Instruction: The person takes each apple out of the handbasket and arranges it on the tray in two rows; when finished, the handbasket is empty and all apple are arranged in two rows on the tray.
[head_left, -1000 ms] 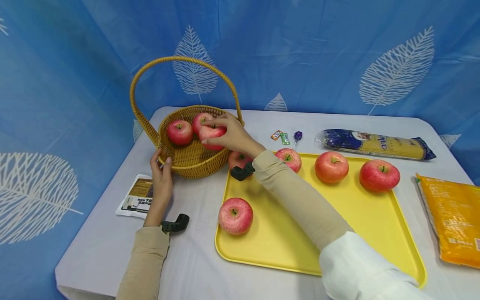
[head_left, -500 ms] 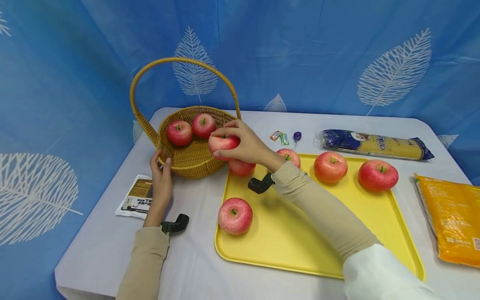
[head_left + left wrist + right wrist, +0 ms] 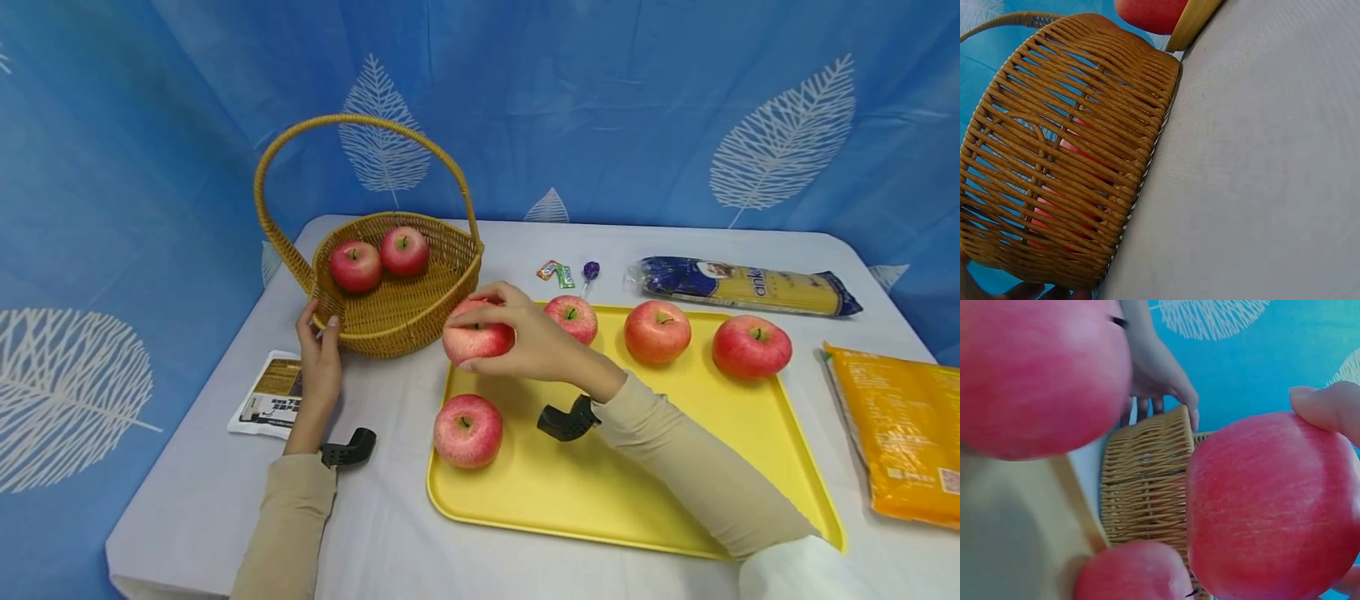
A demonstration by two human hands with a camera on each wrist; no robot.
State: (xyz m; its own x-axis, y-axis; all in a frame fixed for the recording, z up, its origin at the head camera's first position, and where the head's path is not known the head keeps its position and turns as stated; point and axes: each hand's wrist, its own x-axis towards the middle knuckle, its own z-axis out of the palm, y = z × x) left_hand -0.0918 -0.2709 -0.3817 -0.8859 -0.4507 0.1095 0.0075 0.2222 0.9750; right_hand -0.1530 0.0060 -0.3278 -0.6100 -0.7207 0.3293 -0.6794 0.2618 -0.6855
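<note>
On the left, the person's left hand [image 3: 321, 371] holds the near-left rim of a wicker basket [image 3: 405, 337] containing two apples [image 3: 356, 267]. Just right of the basket, outside it, the right hand [image 3: 538, 340] grasps a round apple [image 3: 483, 342], no long axis, over the far-left corner of a yellow tray [image 3: 600, 492]. Five more apples [image 3: 657, 332] rest on the tray.

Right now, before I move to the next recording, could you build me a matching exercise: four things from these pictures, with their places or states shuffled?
Things:
1. left hand
2. right hand
3. lollipop
4. orange packet

Places or states:
A. to the right of the yellow tray
B. holding an apple
C. beside small wrapped candies
D. touching the basket

Pairs: 1-D, 2-B, 3-C, 4-A.
</note>
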